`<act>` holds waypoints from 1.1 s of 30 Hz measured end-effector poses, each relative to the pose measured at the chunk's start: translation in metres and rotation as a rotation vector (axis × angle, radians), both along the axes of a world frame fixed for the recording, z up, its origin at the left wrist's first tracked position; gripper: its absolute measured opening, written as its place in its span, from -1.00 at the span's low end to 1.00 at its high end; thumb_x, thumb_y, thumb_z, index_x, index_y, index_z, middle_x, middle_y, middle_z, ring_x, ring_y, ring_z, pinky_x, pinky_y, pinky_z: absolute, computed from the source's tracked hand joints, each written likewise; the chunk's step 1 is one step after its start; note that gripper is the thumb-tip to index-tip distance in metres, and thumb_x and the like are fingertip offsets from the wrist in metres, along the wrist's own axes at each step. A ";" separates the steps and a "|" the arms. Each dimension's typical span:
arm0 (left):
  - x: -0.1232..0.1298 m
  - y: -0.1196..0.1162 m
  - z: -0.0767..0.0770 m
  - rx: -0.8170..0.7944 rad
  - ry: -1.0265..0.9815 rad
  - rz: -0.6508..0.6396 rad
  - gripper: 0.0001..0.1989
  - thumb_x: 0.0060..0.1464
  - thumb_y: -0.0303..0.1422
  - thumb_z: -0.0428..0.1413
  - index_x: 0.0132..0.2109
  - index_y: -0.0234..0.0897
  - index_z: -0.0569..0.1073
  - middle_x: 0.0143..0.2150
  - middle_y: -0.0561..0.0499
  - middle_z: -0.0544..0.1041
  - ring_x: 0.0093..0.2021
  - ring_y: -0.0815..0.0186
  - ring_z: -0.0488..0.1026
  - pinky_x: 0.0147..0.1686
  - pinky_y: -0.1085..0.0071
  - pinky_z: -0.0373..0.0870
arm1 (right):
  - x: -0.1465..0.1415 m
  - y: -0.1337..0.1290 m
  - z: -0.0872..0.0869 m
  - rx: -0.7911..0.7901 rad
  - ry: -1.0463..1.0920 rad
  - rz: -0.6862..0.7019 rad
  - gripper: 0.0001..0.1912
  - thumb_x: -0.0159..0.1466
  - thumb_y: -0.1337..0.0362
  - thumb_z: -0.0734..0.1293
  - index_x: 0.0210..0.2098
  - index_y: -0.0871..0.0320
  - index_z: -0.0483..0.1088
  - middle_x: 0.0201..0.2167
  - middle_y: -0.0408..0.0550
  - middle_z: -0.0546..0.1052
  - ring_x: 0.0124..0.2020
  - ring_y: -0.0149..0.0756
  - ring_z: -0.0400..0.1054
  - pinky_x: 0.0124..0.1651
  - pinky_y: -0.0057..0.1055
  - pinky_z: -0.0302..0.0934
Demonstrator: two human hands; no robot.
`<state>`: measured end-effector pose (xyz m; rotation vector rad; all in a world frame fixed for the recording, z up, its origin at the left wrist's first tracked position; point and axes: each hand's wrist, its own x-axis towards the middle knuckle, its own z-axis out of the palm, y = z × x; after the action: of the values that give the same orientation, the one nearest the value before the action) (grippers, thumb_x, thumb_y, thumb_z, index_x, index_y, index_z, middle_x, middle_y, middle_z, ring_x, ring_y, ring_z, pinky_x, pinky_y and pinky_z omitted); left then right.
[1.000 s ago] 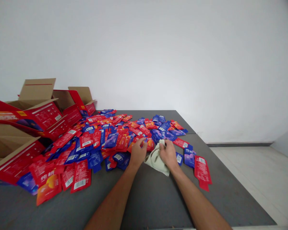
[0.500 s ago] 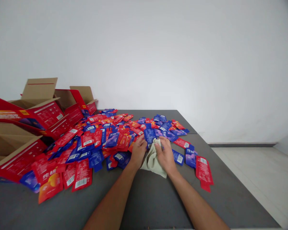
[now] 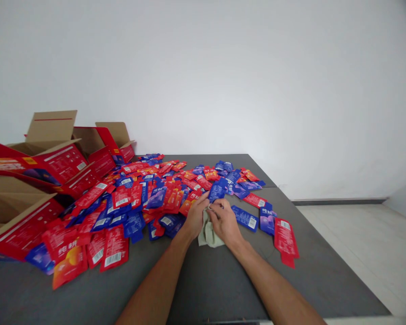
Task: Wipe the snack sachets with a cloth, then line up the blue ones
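Note:
Just in front of me, my left hand (image 3: pixel 195 218) is closed on the lower end of a blue pouch (image 3: pixel 217 191), whose upper part stands out beyond the fingers. My right hand (image 3: pixel 226 223) meets it there, fingers bent and pinching a pale green cloth (image 3: pixel 209 237) against the pouch. The cloth hangs crumpled between both hands down to the tabletop. Part of the pouch and the upper cloth are hidden by my fingers. To the right of my right hand lie a flat blue pouch (image 3: pixel 245 218) and a red pouch (image 3: pixel 285 239).
A large heap of red and blue pouches (image 3: pixel 155 197) spreads across the left and middle of the dark grey table (image 3: pixel 216 284). Open red cardboard boxes (image 3: pixel 37 219) stand along the left. A white wall rises behind; the table's right edge borders a pale floor (image 3: pixel 345 239).
My right hand has moved left and closer to my left hand, bunching the cloth. The blue pouch now leans to the right. The view has shifted slightly.

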<state>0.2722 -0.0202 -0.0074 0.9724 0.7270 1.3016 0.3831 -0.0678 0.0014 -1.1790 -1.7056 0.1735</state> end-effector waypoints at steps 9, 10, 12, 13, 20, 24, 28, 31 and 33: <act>-0.006 -0.007 0.008 0.097 0.096 -0.281 -0.31 -0.27 -0.60 0.12 0.12 -0.21 0.51 0.10 -0.09 0.54 0.16 0.06 0.42 0.22 0.10 0.24 | 0.026 0.010 0.007 0.084 0.121 -0.254 -0.78 0.33 0.19 0.28 -0.14 0.11 0.52 -0.23 0.01 0.44 -0.17 -0.18 0.34 -0.05 -0.21 0.29; -0.006 -0.008 0.007 0.121 0.125 -0.304 -0.30 -0.27 -0.62 0.11 0.12 -0.20 0.51 0.12 -0.09 0.53 0.17 0.06 0.41 0.23 0.10 0.23 | 0.030 0.012 0.007 0.100 0.127 -0.283 -0.78 0.33 0.18 0.28 -0.15 0.11 0.52 -0.24 0.01 0.44 -0.18 -0.19 0.34 -0.06 -0.21 0.30; -0.005 -0.009 0.007 0.140 0.133 -0.336 -0.30 -0.25 -0.62 0.09 0.13 -0.19 0.50 0.15 -0.08 0.51 0.19 0.06 0.39 0.24 0.08 0.22 | 0.035 0.013 0.008 0.117 0.132 -0.310 -0.77 0.33 0.17 0.27 -0.16 0.10 0.53 -0.23 0.01 0.44 -0.18 -0.19 0.34 -0.06 -0.21 0.29; -0.004 -0.010 0.007 0.129 0.123 -0.341 -0.31 -0.25 -0.62 0.09 0.12 -0.19 0.51 0.15 -0.08 0.51 0.19 0.05 0.39 0.23 0.07 0.22 | 0.036 0.013 0.008 0.118 0.129 -0.308 -0.77 0.34 0.18 0.27 -0.16 0.10 0.53 -0.23 0.01 0.44 -0.18 -0.19 0.34 -0.07 -0.21 0.29; -0.004 -0.008 0.007 -0.098 -0.087 -0.156 -0.47 -0.14 -0.49 0.18 0.07 -0.26 0.52 0.03 -0.14 0.56 -0.02 0.15 0.51 -0.03 0.22 0.41 | 0.021 0.009 0.000 0.049 0.009 -0.106 -0.80 0.33 0.24 0.27 -0.19 0.09 0.54 -0.23 0.02 0.45 -0.15 -0.17 0.33 -0.08 -0.22 0.27; -0.006 -0.004 0.008 -0.127 -0.149 -0.027 -0.47 -0.15 -0.46 0.20 0.06 -0.28 0.49 -0.15 -0.06 0.59 -0.30 0.33 0.51 -0.27 0.39 0.42 | 0.011 0.006 -0.004 0.014 -0.037 0.025 -0.83 0.31 0.29 0.29 -0.23 0.03 0.54 -0.25 -0.02 0.45 -0.17 -0.18 0.32 -0.10 -0.24 0.27; -0.007 -0.005 0.013 -0.073 -0.096 -0.002 -0.46 -0.12 -0.46 0.16 0.10 -0.24 0.46 -0.25 0.02 0.57 -0.39 0.39 0.46 -0.33 0.44 0.38 | 0.010 0.002 0.002 -0.007 0.026 0.018 -0.83 0.31 0.31 0.27 -0.21 0.06 0.51 -0.22 0.00 0.46 -0.14 -0.17 0.34 -0.05 -0.25 0.26; -0.008 -0.005 0.014 -0.033 -0.024 0.071 -0.39 -0.14 -0.48 0.15 0.15 -0.20 0.41 -0.26 0.05 0.57 -0.38 0.40 0.46 -0.29 0.43 0.38 | 0.015 0.001 0.009 -0.005 0.129 -0.068 -0.82 0.34 0.29 0.23 -0.15 0.09 0.46 -0.18 0.02 0.46 -0.09 -0.16 0.34 -0.01 -0.25 0.25; -0.010 -0.004 0.012 0.012 0.000 0.105 -0.34 -0.16 -0.51 0.14 0.17 -0.18 0.38 -0.21 0.03 0.58 -0.32 0.38 0.49 -0.25 0.42 0.38 | 0.018 0.001 0.012 0.005 0.170 -0.106 -0.83 0.34 0.28 0.23 -0.16 0.10 0.44 -0.18 0.01 0.46 -0.09 -0.16 0.34 0.00 -0.24 0.24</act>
<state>0.2625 -0.0238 0.0047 0.9549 0.7801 1.3988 0.4010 -0.0668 0.0134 -1.2131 -1.4908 0.1991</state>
